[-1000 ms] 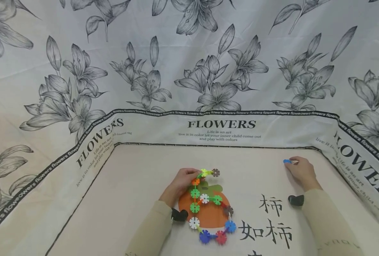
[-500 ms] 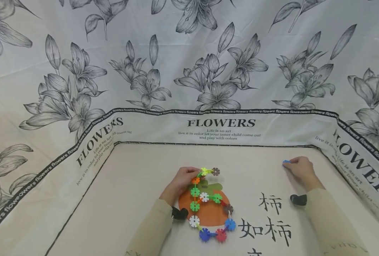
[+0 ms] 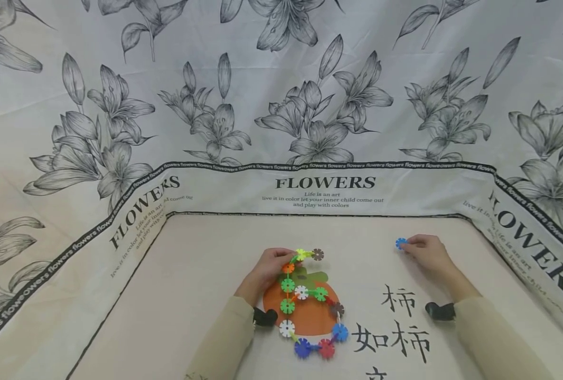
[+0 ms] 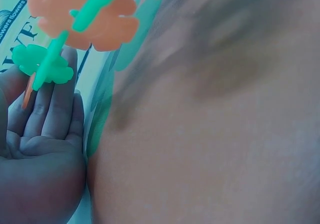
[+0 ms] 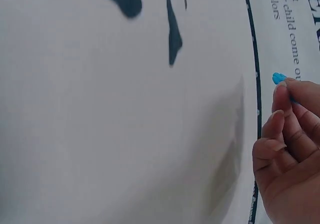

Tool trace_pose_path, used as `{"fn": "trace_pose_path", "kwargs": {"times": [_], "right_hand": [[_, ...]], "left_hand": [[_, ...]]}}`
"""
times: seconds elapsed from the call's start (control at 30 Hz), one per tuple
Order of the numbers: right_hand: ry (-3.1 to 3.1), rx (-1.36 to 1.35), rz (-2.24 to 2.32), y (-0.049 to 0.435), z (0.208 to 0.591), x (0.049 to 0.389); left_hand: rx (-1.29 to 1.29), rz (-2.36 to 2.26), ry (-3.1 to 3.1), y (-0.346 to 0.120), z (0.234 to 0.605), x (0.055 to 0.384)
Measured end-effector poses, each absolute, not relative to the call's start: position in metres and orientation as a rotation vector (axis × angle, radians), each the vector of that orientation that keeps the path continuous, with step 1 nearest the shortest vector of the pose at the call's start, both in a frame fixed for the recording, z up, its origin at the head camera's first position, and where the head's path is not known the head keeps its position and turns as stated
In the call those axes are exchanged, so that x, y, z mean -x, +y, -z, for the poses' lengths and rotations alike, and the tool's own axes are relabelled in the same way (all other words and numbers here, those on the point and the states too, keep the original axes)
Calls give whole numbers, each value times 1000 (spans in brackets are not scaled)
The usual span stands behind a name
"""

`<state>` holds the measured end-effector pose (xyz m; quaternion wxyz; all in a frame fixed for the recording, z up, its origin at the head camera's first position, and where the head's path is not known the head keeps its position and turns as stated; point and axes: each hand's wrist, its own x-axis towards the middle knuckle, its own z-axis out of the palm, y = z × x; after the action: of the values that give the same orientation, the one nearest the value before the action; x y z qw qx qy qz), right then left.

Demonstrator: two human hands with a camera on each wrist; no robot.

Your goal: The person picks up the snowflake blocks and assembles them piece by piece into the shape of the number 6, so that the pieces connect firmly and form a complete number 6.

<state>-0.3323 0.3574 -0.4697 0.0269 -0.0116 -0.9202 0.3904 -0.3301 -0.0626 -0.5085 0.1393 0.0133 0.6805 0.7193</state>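
Note:
A chain of interlocking snowflake discs (image 3: 288, 285) in green, white, red, blue, yellow, orange and brown hangs in a loop in the head view. My left hand (image 3: 267, 269) pinches it near its upper end, beside the orange disc (image 3: 288, 268). In the left wrist view a green disc (image 4: 42, 64) sits between the thumb and the fingers. Off to the right, my right hand (image 3: 429, 253) pinches a single blue snowflake disc (image 3: 400, 244) between thumb and fingertips, apart from the chain. Only a sliver of that blue disc (image 5: 279, 78) shows in the right wrist view.
The pale tablecloth (image 3: 191, 295) bears a printed orange persimmon (image 3: 310, 316) behind the chain and black characters (image 3: 412, 338) to its right. Flower-printed fabric walls (image 3: 324, 190) border the surface at the back and both sides.
My right hand has moved left with the blue disc, whose face has turned toward the head camera. The left hand and the chain stay almost in place.

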Motion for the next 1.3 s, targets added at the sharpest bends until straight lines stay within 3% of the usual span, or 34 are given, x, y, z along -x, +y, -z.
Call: {"fn": "trace_pose_path", "kwargs": {"times": [0.63,1.3], "right_hand": [[-2845,-405,-1368,260,454,312],[-2818,-606,-1351,214,460,313]], "left_hand": [[-75,-2053,2015,-63,511,330],[-71,-2033,2074,-62,509,328]]}}
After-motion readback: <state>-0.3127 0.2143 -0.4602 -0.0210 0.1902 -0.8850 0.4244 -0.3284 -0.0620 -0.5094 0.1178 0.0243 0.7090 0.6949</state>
